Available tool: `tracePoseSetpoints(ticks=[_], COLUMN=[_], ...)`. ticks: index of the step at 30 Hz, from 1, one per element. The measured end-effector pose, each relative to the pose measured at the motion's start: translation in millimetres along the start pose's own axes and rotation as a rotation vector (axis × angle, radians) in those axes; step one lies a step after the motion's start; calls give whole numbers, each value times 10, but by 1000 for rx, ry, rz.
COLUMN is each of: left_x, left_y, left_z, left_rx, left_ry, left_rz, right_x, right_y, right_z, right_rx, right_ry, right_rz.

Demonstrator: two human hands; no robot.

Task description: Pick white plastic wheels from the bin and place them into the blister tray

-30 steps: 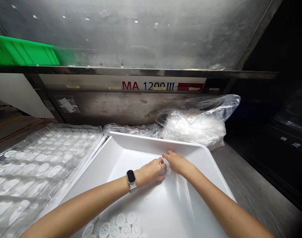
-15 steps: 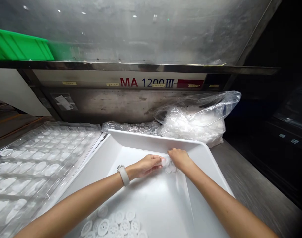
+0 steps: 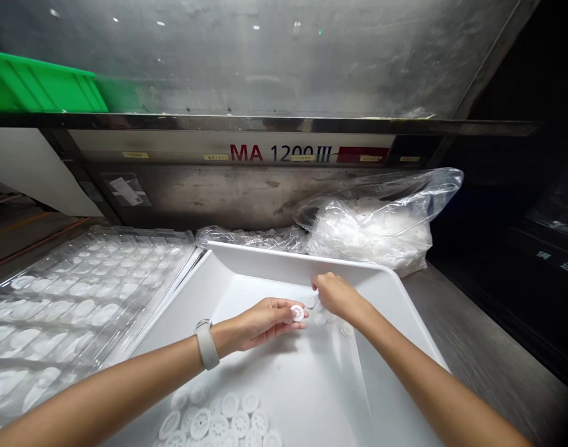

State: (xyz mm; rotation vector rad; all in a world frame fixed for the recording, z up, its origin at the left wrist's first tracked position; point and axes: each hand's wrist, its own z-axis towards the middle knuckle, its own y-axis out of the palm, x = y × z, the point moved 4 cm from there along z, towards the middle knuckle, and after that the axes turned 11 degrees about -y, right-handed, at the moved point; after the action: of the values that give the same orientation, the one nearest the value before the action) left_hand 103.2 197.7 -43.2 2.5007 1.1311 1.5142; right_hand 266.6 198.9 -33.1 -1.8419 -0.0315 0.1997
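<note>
A small white plastic wheel point(image 3: 297, 313) is pinched between the thumb and fingers of my left hand point(image 3: 269, 321), which hovers above the floor of the white tray point(image 3: 288, 374). My right hand point(image 3: 336, 294) is at the tray's far right, fingers curled down over a group of loose white wheels point(image 3: 320, 318). Whatever its fingertips hold, if anything, is hidden. Close to me, at the tray's near left, lies a larger heap of spoked white wheels point(image 3: 218, 426).
Left of the tray, clear plastic blister trays point(image 3: 74, 288) hold rows of white parts. Behind it lie a clear bag of white pieces point(image 3: 372, 233) and a flatter plastic bag point(image 3: 253, 238). A metal ledge point(image 3: 274, 123) crosses above, with a green bin point(image 3: 44, 84) on it.
My left hand has drawn back left from the far group with a wheel in its fingers. My right hand stays over the group, where more wheels now show.
</note>
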Motion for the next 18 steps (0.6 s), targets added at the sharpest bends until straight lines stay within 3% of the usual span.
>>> tracePoseSetpoints(ticks=[4, 11, 18], left_x=[-69, -335, -519], left_y=[83, 303, 514], left_z=[-455, -1214, -1430], left_rx=[95, 275, 229], left_ry=[15, -147, -224], left_rz=[-67, -214, -419], right_x=[-90, -74, -44], right_y=[92, 199, 199], right_z=[81, 163, 127], right_rx=[-23, 34, -66], right_ry=[-105, -72, -38], right_rz=[128, 155, 249])
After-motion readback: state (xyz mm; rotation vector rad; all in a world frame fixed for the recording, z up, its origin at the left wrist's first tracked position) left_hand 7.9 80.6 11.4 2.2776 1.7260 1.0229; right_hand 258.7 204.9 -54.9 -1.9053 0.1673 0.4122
